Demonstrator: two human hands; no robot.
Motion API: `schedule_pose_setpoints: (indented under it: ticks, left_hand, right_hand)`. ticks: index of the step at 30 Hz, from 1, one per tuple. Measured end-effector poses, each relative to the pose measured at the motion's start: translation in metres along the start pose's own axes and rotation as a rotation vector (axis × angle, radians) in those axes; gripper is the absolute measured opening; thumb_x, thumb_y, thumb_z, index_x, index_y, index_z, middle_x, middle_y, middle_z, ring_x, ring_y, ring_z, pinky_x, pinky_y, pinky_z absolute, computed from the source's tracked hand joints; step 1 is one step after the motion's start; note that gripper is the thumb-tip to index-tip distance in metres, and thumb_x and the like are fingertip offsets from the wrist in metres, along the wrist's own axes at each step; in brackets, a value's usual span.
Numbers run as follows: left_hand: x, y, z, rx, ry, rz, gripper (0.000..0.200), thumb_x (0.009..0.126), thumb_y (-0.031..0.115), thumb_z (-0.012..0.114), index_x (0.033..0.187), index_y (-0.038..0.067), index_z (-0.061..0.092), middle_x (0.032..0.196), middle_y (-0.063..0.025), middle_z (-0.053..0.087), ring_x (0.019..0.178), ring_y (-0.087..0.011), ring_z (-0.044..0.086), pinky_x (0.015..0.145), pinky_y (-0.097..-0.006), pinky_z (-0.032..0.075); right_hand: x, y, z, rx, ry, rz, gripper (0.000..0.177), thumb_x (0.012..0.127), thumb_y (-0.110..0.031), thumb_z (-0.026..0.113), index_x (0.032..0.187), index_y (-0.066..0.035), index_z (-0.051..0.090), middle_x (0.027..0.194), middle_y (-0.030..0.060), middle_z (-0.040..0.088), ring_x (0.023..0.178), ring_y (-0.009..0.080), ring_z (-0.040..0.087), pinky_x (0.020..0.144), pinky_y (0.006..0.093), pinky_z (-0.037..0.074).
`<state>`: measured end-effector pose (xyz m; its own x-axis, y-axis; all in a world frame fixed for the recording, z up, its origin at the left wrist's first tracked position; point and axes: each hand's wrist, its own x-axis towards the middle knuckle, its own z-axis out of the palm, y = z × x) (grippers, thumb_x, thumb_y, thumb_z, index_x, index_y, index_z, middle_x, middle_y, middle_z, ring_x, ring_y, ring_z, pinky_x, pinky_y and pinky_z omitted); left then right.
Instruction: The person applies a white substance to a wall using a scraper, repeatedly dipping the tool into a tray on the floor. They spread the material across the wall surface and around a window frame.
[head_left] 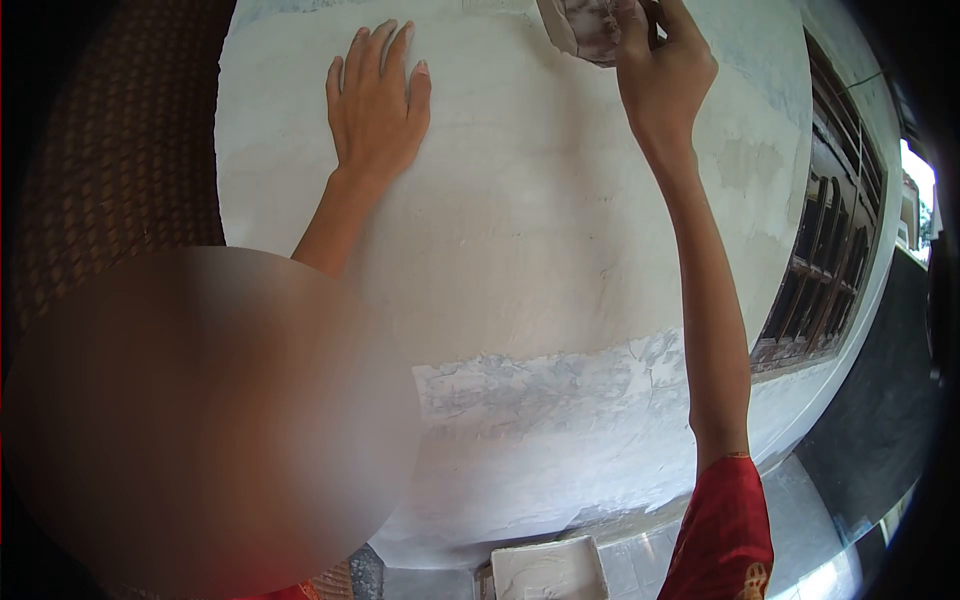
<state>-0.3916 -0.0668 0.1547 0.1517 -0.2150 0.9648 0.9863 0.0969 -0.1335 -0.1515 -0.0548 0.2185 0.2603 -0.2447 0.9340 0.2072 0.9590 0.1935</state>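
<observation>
My left hand (380, 105) lies against the whitish plastered wall (500, 220), fingers spread and holding nothing. Near the top edge of the view, my right hand (668, 70) grips a scraper (590, 30). Its flat blade is smeared with pale filler and meets the wall. The handle is mostly covered by my fingers, and the view cuts off the top of the tool. Lower on the wall runs a rougher, blue-grey patchy band (530, 385) below the smoother cream coat.
A rectangular tray (598, 548) with cream-coloured paste sits on the tiled floor (640, 560) at the wall's foot. A barred window (825, 250) is at the right. Dark woven matting (120, 150) hangs at the left. A blurred patch covers the lower left.
</observation>
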Motion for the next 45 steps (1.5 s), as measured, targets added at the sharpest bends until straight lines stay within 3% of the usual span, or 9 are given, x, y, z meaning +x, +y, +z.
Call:
schedule_pose_setpoints:
  ticks: [9,19,23,26,29,33,36,42,45]
  left_hand:
    - [-0.001,-0.003,0.009,0.039,0.059,0.019,0.046,0.1,0.025,0.046,0.144,0.013,0.048,0.148,-0.0081,0.047,0.142,-0.0286,0.036,0.116,-0.0495,0.024]
    - [-0.005,-0.002,0.01,0.056,0.084,0.045,0.046,0.099,0.025,0.046,0.144,0.013,0.049,0.148,-0.0082,0.048,0.142,-0.0294,0.037,0.116,-0.0506,0.025]
    - [-0.006,-0.002,0.011,0.052,0.081,0.03,0.046,0.099,0.024,0.047,0.144,0.012,0.049,0.147,-0.0089,0.049,0.142,-0.0303,0.038,0.115,-0.0511,0.026]
    - [-0.006,-0.002,0.011,0.061,0.079,0.035,0.046,0.099,0.024,0.046,0.144,0.012,0.049,0.147,-0.0088,0.049,0.142,-0.0302,0.038,0.116,-0.0513,0.026]
    - [-0.008,0.0,0.011,0.069,0.076,0.031,0.047,0.1,0.025,0.045,0.145,0.013,0.048,0.148,-0.0082,0.048,0.142,-0.0296,0.037,0.116,-0.0509,0.026]
    - [-0.008,-0.001,0.011,0.077,0.074,0.036,0.047,0.1,0.025,0.044,0.145,0.014,0.047,0.149,-0.0079,0.047,0.143,-0.0292,0.036,0.116,-0.0505,0.025]
    - [-0.009,-0.001,0.009,0.081,0.051,0.033,0.046,0.1,0.025,0.045,0.145,0.014,0.047,0.149,-0.0081,0.047,0.143,-0.0293,0.036,0.117,-0.0504,0.025]
    - [-0.009,0.0,0.011,0.062,0.068,0.027,0.046,0.1,0.025,0.045,0.145,0.014,0.048,0.149,-0.0078,0.047,0.143,-0.0295,0.036,0.117,-0.0504,0.025]
    - [-0.009,0.0,0.013,0.054,0.085,0.019,0.047,0.1,0.024,0.045,0.145,0.014,0.048,0.148,-0.0077,0.048,0.142,-0.0297,0.037,0.117,-0.0504,0.025]
  right_hand:
    - [0.03,0.01,0.065,0.107,-0.173,0.295,0.029,0.094,-0.01,0.062,0.119,0.002,0.069,0.088,0.017,0.074,0.073,0.0169,0.067,0.066,0.0315,0.052]
    - [0.032,0.022,0.029,-0.066,0.136,0.248,0.02,0.095,-0.008,0.059,0.105,0.004,0.072,0.081,0.0143,0.073,0.064,0.016,0.065,0.058,0.0324,0.05]
    - [0.017,0.016,0.077,-0.016,0.023,0.169,0.027,0.094,-0.014,0.062,0.107,0.008,0.069,0.087,0.0239,0.072,0.077,0.0263,0.07,0.074,0.0356,0.052]
    - [0.018,0.008,0.066,-0.166,-0.071,0.238,0.023,0.093,-0.013,0.062,0.098,0.008,0.069,0.081,0.0229,0.071,0.071,0.0278,0.068,0.07,0.0362,0.052]
    - [0.031,0.032,0.031,-0.128,0.058,0.267,0.017,0.094,-0.008,0.06,0.095,0.006,0.071,0.074,0.0154,0.071,0.062,0.0191,0.065,0.059,0.0324,0.05]
    - [0.033,0.021,0.037,-0.041,0.078,0.175,0.02,0.093,-0.007,0.059,0.101,0.006,0.071,0.075,0.0149,0.071,0.063,0.0169,0.065,0.059,0.0319,0.05]
    - [0.023,0.018,0.074,-0.13,-0.032,0.13,0.021,0.09,-0.01,0.061,0.102,0.003,0.072,0.081,0.0237,0.07,0.072,0.0282,0.07,0.068,0.0377,0.052]
    - [0.037,0.032,0.025,-0.171,0.115,0.309,0.017,0.094,-0.004,0.058,0.095,0.004,0.073,0.073,0.0146,0.072,0.063,0.0167,0.068,0.057,0.0315,0.052]
    - [0.029,0.01,0.029,-0.093,0.105,0.231,0.017,0.093,-0.007,0.06,0.098,0.004,0.072,0.075,0.0173,0.072,0.067,0.0219,0.071,0.062,0.0345,0.054]
